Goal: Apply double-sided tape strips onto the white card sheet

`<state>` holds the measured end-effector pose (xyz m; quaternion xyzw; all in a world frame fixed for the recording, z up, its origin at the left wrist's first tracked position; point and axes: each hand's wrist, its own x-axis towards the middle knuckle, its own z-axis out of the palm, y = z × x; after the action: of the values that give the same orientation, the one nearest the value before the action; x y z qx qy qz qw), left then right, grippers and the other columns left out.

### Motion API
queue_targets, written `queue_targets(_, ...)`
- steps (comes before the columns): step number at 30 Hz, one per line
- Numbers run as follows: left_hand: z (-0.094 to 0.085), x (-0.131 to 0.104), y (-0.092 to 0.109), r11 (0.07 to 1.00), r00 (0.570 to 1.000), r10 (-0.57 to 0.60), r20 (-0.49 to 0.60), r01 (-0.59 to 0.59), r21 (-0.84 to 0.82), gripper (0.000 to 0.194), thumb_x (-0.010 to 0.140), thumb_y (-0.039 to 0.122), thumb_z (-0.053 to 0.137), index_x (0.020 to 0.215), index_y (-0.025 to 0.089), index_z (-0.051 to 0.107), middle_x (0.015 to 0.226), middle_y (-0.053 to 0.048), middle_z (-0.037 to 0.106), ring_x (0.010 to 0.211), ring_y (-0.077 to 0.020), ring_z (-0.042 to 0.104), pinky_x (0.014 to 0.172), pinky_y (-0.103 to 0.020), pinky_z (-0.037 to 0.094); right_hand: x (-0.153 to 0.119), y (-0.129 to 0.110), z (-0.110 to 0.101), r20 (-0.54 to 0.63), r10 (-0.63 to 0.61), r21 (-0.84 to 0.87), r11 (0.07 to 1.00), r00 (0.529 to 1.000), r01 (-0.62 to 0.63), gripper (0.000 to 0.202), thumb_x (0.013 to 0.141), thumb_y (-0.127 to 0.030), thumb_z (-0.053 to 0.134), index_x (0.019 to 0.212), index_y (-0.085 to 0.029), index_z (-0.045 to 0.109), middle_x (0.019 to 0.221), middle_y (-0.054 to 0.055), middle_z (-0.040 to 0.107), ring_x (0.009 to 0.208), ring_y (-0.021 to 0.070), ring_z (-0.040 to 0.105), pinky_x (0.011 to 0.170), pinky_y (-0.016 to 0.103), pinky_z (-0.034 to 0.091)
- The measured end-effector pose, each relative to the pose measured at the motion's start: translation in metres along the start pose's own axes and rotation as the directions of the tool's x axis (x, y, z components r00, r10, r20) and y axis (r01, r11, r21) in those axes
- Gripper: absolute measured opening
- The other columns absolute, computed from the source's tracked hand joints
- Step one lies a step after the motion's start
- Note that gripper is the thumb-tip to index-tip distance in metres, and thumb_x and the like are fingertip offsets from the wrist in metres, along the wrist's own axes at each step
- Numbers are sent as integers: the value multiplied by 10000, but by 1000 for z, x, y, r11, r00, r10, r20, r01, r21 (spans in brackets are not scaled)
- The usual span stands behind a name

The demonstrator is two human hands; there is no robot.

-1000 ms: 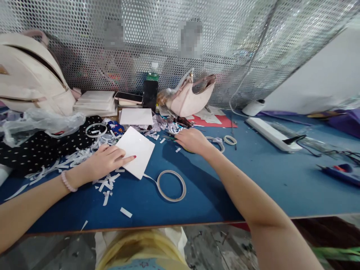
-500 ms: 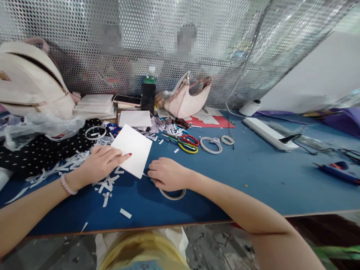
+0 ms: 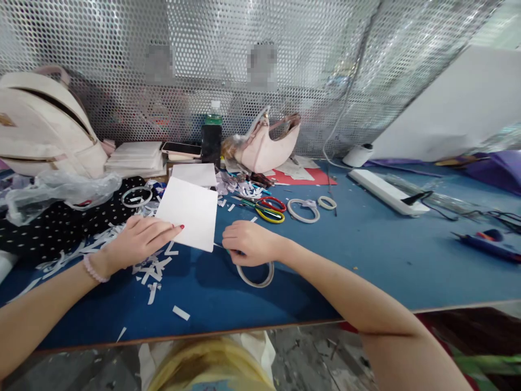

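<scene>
A white card [image 3: 189, 212], tilted above the blue table, is held at its lower left side by my left hand [image 3: 142, 241], index finger stretched across its face. My right hand [image 3: 250, 243] is closed to the right of the card, gripping a roll of tape [image 3: 260, 278] whose ring hangs out below the fingers. Between the card's lower right corner and those fingers runs a short thin strip [image 3: 218, 245]. A small greenish bit shows by the fingertips, too hidden to name.
White paper strips [image 3: 157, 269] litter the table around my left hand. Red-handled and yellow-green scissors [image 3: 271, 209] and more tape rolls [image 3: 303, 210] lie beyond my right hand. Stacked white cards [image 3: 136, 156], a backpack [image 3: 49, 125], a handbag [image 3: 272, 144] and a power strip [image 3: 386, 191] stand further back.
My right hand has drawn slightly right, away from the card, with the roll of tape. The card has turned a little and shifted slightly left with my left hand.
</scene>
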<state>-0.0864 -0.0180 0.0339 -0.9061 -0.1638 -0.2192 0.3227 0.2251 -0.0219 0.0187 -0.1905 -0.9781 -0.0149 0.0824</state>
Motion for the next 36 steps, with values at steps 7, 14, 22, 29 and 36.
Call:
queue_targets(7,-6,0,-11,996,995,92,-36,-93,-17,446,969,67,469,1348,298,517,974,32,759,847,-120,693,730,-253,419,-7,14,-9,-64,24,34,999,998,-22,183,747,-113,427,612,-219,364,591,-22,363,601,142,323,601,276,244)
queue_targets(14,-9,3,-13,991,989,134,-54,-133,19,300,973,121,525,1243,245,565,993,6,759,792,-135,680,766,-274,444,-12,22,-19,-131,83,139,988,988,-65,157,756,-113,412,633,-212,403,617,-24,366,603,130,328,594,255,265)
queue_targets(22,-7,-5,-16,993,993,113,41,-111,-32,431,950,59,478,1311,294,499,1075,-19,732,925,-144,684,910,-292,480,-14,26,-21,-101,114,191,977,988,-93,148,749,-106,418,642,-209,418,627,-19,399,611,125,368,600,243,299)
queue_targets(29,-6,-4,-18,993,995,95,-24,-96,-62,355,954,76,479,1214,293,587,1091,-28,731,928,-158,679,904,-310,510,-14,27,-22,-130,130,324,943,983,-82,138,756,-103,421,663,-204,439,648,-13,440,631,119,403,622,231,338)
queue_targets(36,-4,-16,-33,999,999,-37,-28,37,-12,263,995,104,423,1151,204,610,1102,-28,703,1018,-169,658,936,-335,537,-23,42,-19,-131,213,388,910,968,-147,138,757,-133,454,647,-205,414,651,-14,463,621,115,413,622,245,355)
